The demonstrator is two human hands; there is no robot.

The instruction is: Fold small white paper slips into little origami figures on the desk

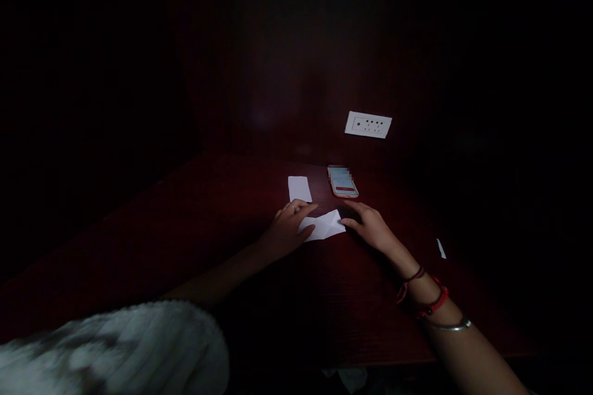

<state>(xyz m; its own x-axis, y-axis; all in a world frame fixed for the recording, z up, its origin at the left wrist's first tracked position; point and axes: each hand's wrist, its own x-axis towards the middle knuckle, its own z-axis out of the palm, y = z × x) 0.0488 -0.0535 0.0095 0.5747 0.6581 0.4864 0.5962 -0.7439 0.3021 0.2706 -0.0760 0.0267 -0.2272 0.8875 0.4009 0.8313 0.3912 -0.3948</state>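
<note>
White creased paper [328, 224] between inward-angled left hand [288, 227] and right hand [372, 227], both grips apart.

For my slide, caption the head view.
Two hands, the left and the right, at a creased white paper on a dark red table, a lit phone beyond.

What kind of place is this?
Likely a desk or table against a wall in a dim room, home or office unclear: a dark red tabletop, a wall socket just above it, and a lit phone lying near the wall.
</note>
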